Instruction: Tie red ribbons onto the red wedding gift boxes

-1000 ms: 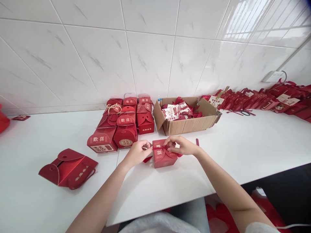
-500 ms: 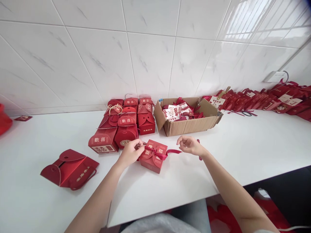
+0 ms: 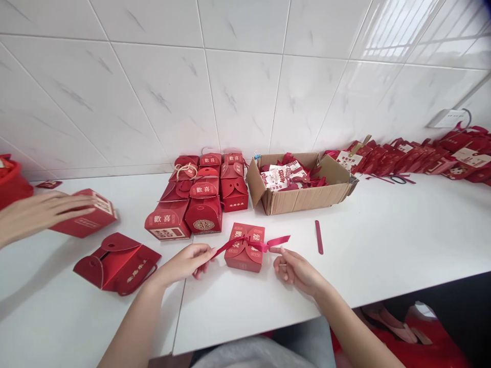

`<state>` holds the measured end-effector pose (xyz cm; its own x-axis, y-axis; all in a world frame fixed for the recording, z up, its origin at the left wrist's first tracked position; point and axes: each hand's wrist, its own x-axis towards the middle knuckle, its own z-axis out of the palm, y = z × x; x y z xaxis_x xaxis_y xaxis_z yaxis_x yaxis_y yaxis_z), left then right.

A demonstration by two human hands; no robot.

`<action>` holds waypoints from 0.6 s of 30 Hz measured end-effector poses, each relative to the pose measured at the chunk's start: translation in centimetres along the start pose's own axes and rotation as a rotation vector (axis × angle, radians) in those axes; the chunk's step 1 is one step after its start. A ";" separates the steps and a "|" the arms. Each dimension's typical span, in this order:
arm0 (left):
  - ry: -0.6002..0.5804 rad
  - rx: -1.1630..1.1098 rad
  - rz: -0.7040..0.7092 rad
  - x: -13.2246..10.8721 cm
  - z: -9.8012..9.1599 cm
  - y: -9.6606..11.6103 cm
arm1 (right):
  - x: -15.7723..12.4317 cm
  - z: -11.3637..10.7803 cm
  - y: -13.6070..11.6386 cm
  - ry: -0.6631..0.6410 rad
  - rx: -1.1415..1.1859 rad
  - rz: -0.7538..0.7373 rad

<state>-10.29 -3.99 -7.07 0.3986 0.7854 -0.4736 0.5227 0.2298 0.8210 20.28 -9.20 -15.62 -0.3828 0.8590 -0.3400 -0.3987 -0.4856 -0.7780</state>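
A small red gift box [image 3: 240, 261] with gold characters lies on the white table before me. A dark pink ribbon [image 3: 232, 244] passes through its top flaps, with one tail on each side. My left hand [image 3: 194, 261] pinches the left tail, pulled out past the box edge. My right hand [image 3: 295, 268] is at the box's right side, index finger stretched toward the ribbon's loose right tail, other fingers curled. Whether that fingertip touches the ribbon I cannot tell. A dark red strip [image 3: 319, 237] lies to the right of this hand.
Several closed red boxes [image 3: 205, 209] stand together behind. A cardboard carton [image 3: 307, 199] holds red and white tags. An open red box [image 3: 123, 263] lies left. Another person's hand [image 3: 42, 213] is over a red box [image 3: 90, 217]. Red packages [image 3: 406, 156] line the wall at right.
My left hand has moved left and toward me, drawing out the ribbon's left tail. My right hand has come lower and closer to the box. Another person's hand and a red box appear at left.
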 end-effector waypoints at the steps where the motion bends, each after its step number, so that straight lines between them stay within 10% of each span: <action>1: 0.002 0.008 -0.001 -0.5 -0.4 -0.4 | 0.1 0.2 -0.1 0.004 0.090 0.008; 9: 0.180 -0.050 0.225 -4.2 -3.5 0.1 | 1.8 1.6 -1.8 0.069 0.148 -0.201; 14: 0.327 -0.141 0.456 -3.6 -3.6 4.4 | 1.8 1.7 -6.6 0.230 0.070 -0.522; 18: 0.211 -0.279 0.580 -1.8 -2.3 8.4 | 0.5 3.0 -11.5 0.246 -0.087 -0.695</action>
<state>-8.40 -2.16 1.42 0.3858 0.9150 0.1179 0.0431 -0.1456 0.9884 22.18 -3.67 -5.32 0.1352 0.9801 0.1454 -0.4099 0.1889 -0.8924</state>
